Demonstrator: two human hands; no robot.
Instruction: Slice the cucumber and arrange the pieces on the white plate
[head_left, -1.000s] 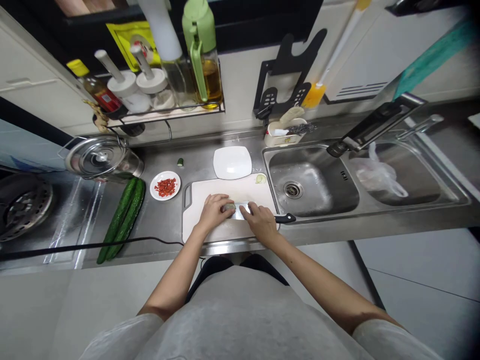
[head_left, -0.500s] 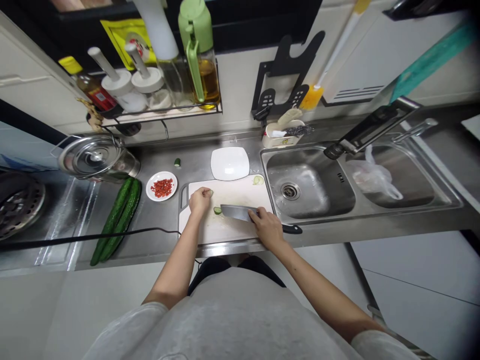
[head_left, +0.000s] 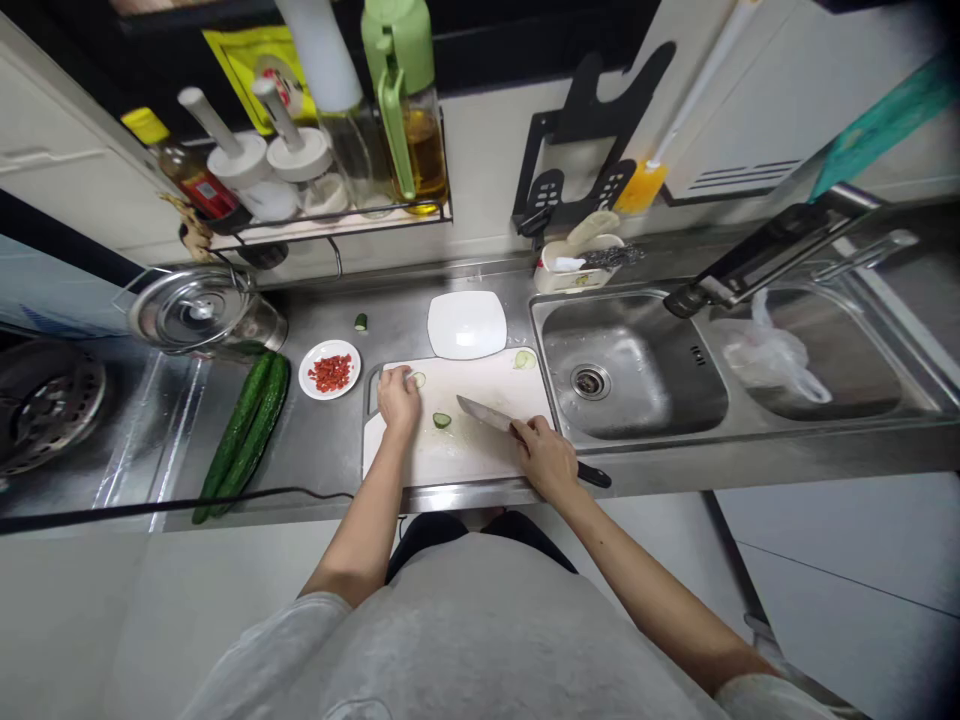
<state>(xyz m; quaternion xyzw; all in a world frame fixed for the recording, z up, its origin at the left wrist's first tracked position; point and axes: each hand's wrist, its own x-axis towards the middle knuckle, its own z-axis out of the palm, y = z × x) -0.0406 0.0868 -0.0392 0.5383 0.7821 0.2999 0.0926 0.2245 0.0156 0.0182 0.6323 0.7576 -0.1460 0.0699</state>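
Observation:
My right hand [head_left: 549, 458] grips a kitchen knife [head_left: 486, 412], its blade pointing left over the white cutting board [head_left: 480, 462] and turned nearly edge-on. The black handle end shows past my palm. Left of the blade tip, a short cucumber piece [head_left: 442, 420] lies on the board, apart from the knife. My left hand [head_left: 399, 397] rests at the board's left side, fingers slightly bent and a little apart. A thin cucumber slice [head_left: 420, 380] lies right beside its fingertips. More pale cucumber slices [head_left: 524, 359] sit in the board's far right corner.
Behind the board is a white square plate [head_left: 466, 325]. To the left stand a small plate [head_left: 330, 370] of chopped red pieces, a cucumber end [head_left: 361, 322], two whole cucumbers [head_left: 244, 430] and a lidded steel pot [head_left: 206, 310]. A double sink [head_left: 630, 370] borders the right side.
My left hand has loosened from its pinch, and the thin slice now lies on the board. The knife has drawn slightly away from the cucumber piece and its blade has tilted. The view shifted slightly.

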